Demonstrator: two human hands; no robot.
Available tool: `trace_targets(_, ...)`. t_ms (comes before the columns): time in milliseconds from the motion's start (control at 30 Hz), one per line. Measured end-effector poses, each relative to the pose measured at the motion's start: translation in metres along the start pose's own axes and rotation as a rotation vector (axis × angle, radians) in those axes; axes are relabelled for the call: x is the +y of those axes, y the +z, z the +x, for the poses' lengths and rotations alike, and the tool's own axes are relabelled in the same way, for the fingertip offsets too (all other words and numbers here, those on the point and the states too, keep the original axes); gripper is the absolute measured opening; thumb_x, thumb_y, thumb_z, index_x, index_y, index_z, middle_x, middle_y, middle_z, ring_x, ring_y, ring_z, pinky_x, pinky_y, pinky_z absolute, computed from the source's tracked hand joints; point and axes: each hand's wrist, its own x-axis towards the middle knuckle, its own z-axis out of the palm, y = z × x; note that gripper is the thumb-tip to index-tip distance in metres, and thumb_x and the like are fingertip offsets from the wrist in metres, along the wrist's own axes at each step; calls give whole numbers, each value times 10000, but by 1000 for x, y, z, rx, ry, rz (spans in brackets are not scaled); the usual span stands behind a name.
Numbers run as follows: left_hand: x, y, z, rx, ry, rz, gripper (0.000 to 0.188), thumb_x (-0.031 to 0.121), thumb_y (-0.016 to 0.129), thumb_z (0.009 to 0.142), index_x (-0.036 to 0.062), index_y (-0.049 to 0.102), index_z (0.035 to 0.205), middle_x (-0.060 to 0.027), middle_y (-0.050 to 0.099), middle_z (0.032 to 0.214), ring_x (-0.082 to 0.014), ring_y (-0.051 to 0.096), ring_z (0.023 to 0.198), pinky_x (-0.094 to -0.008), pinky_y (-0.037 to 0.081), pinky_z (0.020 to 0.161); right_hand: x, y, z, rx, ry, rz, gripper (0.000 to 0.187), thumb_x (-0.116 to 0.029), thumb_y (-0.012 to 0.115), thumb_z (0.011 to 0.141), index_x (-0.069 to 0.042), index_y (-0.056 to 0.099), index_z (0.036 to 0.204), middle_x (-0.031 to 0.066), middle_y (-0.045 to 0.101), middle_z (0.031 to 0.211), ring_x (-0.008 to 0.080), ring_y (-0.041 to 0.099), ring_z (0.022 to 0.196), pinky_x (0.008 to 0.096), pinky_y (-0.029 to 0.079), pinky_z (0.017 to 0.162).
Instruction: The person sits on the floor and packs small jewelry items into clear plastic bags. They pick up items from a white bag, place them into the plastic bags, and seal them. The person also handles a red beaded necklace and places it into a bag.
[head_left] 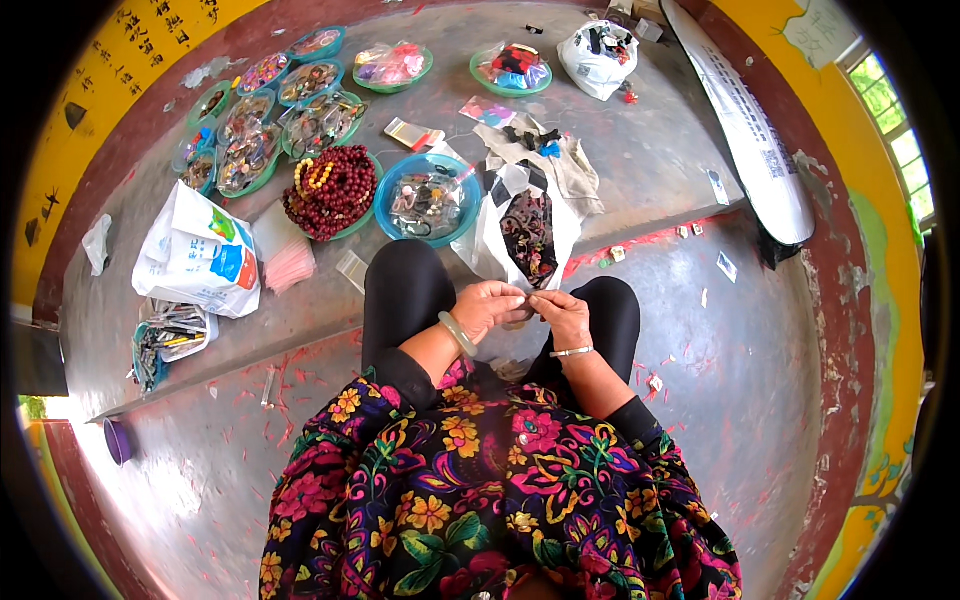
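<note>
The white plastic bag [566, 228] sits between the person's knees [405, 290], its mouth spread wide around dark, flower-specked contents [530, 238]. At its near edge the left hand [488, 310] and the right hand [564, 318] meet, thumbs and forefingers curled inward with the tips close together. Whether they are clamped on the bag's edge or on some small piece cannot be told; the spot is too small in the view. A pale bangle [459, 334] circles the left wrist and a thin silvery bracelet [571, 352] the right.

Just left of the bag stands a blue bowl [383, 205] filled with small items in clear wrapping. Beyond the bag lies a beige cloth [577, 172] with black pieces and a bit of blue on it. To the left of the blue bowl, dark red beads [335, 208] with a yellow strand are heaped in a green bowl [365, 222]. Farther left stands a white printed bag [180, 245], with pens [180, 325] in containers close below it.

At the far side are a green bowl of pink packets [402, 88] and another stuffed white bag [590, 78]. A long white board [740, 120] runs along the right, and red scraps [285, 400] litter the lower floor.
</note>
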Motion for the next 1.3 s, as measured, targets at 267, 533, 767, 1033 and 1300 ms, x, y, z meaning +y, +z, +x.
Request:
trace_targets(267, -4, -7, 4, 20, -20, 59, 148, 46, 507, 821, -38, 539, 938, -99, 585, 887, -164, 587, 774, -265, 508, 695, 2, 3, -1, -79, -97, 28, 110, 14, 600, 729, -4, 645, 829, 6, 592, 729, 57, 504, 644, 171, 388, 567)
trace_targets(533, 0, -4, 1, -12, -53, 77, 177, 68, 466, 845, -40, 525, 972, -94, 579, 913, -152, 579, 810, -271, 509, 685, -1, -2, -2, -104, 14, 60, 176, 42, 582, 717, -1, 641, 878, 10, 592, 743, 76, 517, 675, 186, 393, 608)
trace_targets(767, 3, -3, -1, -16, -53, 32, 180, 58, 444, 849, -22, 517, 993, -92, 568, 933, -152, 579, 821, -287, 514, 701, -5, -2, -4, -149, -27, 70, 174, 49, 553, 727, 7, 639, 872, 32, 594, 773, 88, 519, 683, 193, 377, 603)
trace_targets(1033, 3, -7, 0, -19, -65, -7, 163, 48, 432, 847, -12, 520, 971, -96, 567, 927, -162, 586, 798, -293, 514, 708, 1, -5, -1, -191, -100, 46, 155, 74, 548, 714, -9, 651, 796, 32, 585, 772, 98, 522, 716, 200, 400, 631)
trace_targets(1300, 11, -2, -3, -42, -78, -145, 174, 123, 496, 834, -17, 526, 934, -94, 565, 924, -165, 578, 812, -310, 499, 739, 8, -7, 2, -188, -207, 7, 183, 109, 542, 709, -9, 651, 796, 46, 584, 778, 118, 537, 737, 217, 423, 677)
